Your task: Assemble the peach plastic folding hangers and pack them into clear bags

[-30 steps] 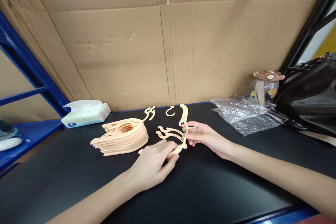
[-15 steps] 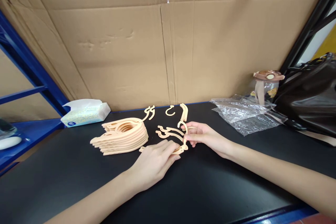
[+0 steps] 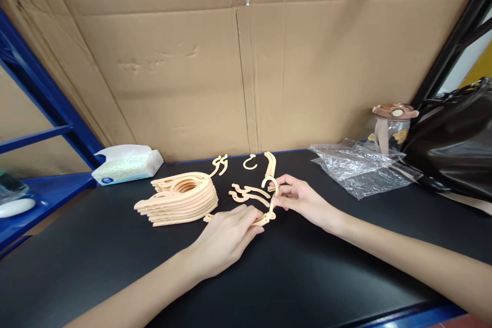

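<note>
My left hand is closed over a peach plastic hanger arm, whose ends stick out on both sides of the fingers. In my right hand a peach hook is pinched, its lower end touching the right end of that hanger arm. Behind my left hand lie loose curved hanger arms. A stack of folded peach hangers sits to the left. Farther back are a single hook, two small curved pieces and some upright-lying arms.
A tissue pack lies at the back left. Clear plastic bags, a bottle and a dark bag are at the right. Cardboard stands behind the black table.
The hook's top has shifted slightly right in my right hand, whose fingers have moved a little. My left hand stays almost in place.
</note>
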A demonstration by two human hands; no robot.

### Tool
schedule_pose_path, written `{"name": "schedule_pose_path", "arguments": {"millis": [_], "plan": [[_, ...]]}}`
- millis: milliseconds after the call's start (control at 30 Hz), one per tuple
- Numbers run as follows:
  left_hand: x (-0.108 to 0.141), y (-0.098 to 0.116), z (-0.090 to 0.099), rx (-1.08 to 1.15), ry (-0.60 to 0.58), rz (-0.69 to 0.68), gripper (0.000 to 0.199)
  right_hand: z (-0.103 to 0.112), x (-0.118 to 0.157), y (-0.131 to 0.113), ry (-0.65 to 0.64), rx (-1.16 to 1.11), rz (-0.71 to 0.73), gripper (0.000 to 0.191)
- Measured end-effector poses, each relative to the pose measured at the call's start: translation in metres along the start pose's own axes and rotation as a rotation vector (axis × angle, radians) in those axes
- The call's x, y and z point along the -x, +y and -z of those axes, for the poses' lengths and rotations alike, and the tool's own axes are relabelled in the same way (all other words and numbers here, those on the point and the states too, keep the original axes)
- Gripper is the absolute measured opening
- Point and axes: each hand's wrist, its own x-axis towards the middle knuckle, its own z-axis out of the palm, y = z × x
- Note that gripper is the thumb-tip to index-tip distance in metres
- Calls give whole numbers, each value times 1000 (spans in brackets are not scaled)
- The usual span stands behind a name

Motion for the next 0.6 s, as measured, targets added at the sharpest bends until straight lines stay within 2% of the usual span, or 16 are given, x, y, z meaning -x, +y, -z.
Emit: {"name": "schedule_pose_path", "arguments": {"millis": [200,433,600], "plan": [[-1,1,2,1,-35,23,14,1,0,5,-18,-16,54,31],[-1,1,2,-17,-52,31,14,0,2,4,-7,94,116,25],[-1,3,3,-34,-81,46,17,-1,5,3,-7,116,136,31]]}}
